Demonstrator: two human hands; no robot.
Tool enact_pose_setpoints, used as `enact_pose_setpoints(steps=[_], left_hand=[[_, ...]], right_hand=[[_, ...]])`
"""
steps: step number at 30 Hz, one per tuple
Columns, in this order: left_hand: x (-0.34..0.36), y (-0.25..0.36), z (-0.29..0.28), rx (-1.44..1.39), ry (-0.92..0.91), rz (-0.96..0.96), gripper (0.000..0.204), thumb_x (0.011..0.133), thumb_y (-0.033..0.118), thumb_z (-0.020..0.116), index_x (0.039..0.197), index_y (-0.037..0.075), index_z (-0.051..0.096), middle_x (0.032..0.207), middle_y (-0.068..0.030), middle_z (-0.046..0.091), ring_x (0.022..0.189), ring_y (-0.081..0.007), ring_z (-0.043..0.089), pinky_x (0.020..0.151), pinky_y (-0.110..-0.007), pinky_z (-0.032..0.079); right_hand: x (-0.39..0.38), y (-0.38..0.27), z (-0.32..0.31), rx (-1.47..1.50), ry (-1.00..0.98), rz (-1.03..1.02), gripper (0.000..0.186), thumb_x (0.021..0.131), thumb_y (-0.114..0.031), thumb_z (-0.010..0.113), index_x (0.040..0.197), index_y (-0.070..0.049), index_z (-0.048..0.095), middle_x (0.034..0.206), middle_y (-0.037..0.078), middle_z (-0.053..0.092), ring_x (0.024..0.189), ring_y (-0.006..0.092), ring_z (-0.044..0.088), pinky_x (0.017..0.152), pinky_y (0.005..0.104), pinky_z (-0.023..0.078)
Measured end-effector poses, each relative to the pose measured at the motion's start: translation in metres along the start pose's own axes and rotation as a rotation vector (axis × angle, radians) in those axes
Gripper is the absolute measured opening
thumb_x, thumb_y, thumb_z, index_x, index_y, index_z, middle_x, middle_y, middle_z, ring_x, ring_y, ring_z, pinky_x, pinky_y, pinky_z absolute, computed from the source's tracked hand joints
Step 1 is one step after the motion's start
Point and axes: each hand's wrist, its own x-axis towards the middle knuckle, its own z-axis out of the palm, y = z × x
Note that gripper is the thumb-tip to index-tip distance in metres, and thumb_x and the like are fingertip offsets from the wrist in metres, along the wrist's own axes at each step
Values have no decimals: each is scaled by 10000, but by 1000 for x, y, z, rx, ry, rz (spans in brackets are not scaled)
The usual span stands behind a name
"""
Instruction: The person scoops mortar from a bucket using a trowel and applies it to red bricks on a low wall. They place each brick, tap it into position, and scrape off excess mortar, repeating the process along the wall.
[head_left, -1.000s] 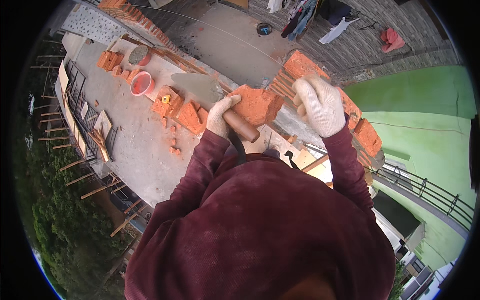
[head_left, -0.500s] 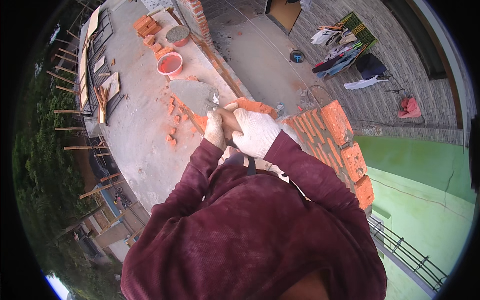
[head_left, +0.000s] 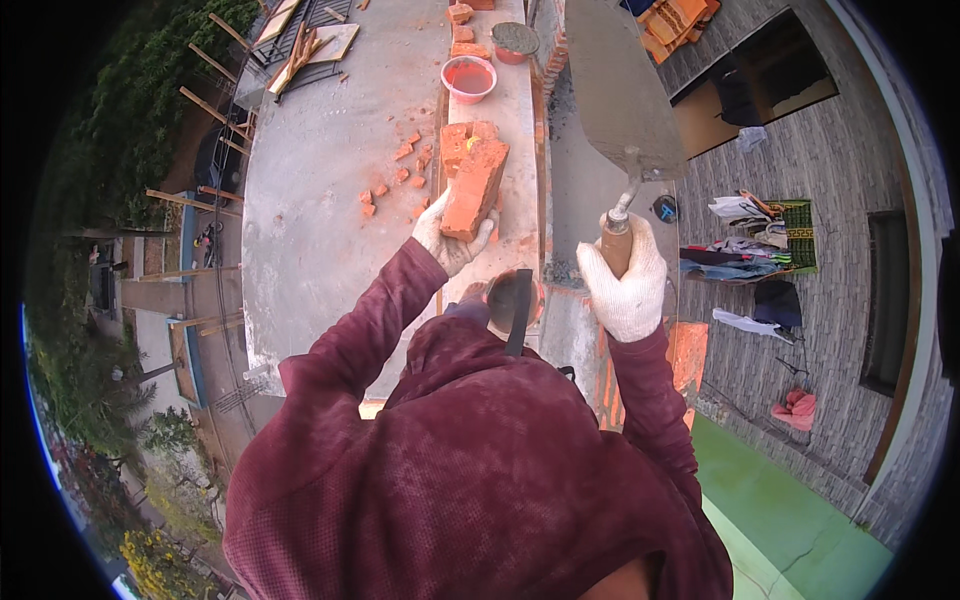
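Fingers of the left hand point(head_left: 441, 248) clasp a brick point(head_left: 475, 190); the right hand point(head_left: 630, 285) wraps the trowel point(head_left: 617, 248) handle! Together a moment ago, they're now well apart, each carrying its own load. Brick's left of the trowel, nearer than the pink tub point(head_left: 469, 97).

Up at the top edge, the trowel point(head_left: 622, 95) runs out of frame, blade tip out of sight! The right hand point(head_left: 628, 285) swallows the handle's lower end. Just left of centre, the brick point(head_left: 475, 190) covers much of the left hand point(head_left: 452, 257); that yellow speck point(head_left: 471, 146) behind is too small to tell. Below, a black strap point(head_left: 520, 312) hides part of a round vessel point(head_left: 540, 299).
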Motion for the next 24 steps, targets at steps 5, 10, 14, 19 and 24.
enact_pose_setpoints(steps=[5, 10, 14, 19, 24], left_hand=[[-45, 9, 0, -53, 66, 268, 403, 1054, 393, 570, 1323, 94, 588, 1209, -133, 665, 1078, -293, 679, 879, -425, 632], [-100, 24, -25, 18, 6, 433, 386, 1060, 388, 560, 1310, 95, 591, 1190, -119, 673, 1041, -280, 689, 887, -473, 617], [-130, 21, -20, 0, 62, 567, 350, 1066, 363, 545, 1291, 99, 597, 1194, -95, 683, 1028, -266, 694, 880, -475, 615], [-165, 32, -45, -61, 175, 777, 418, 1058, 397, 549, 1342, 91, 581, 1221, -125, 659, 1049, -290, 683, 814, -399, 640], [-186, 41, -55, -158, 198, 855, 363, 1066, 380, 540, 1304, 114, 604, 1194, -89, 679, 1011, -256, 692, 837, -415, 635]], right_hand=[[11, 8, 36, -156, -214, -306, 374, 870, -176, 764, 1151, 2, 594, 860, 169, 720, 815, 299, 758, 721, 387, 570], [11, -22, 83, 42, -274, -428, 370, 864, -166, 770, 1148, -2, 599, 852, 192, 718, 799, 353, 757, 701, 401, 577], [31, 4, 127, -182, -456, -555, 376, 848, -174, 750, 1141, 4, 594, 861, 232, 700, 833, 434, 726, 720, 445, 580], [50, -54, 154, -150, -685, -679, 431, 822, -190, 745, 1165, 20, 592, 986, 272, 687, 948, 456, 700, 799, 459, 572], [38, -131, 169, 832, -393, -558, 205, 903, 89, 677, 1030, -36, 576, 866, 78, 656, 684, 98, 665, 546, 231, 532]])
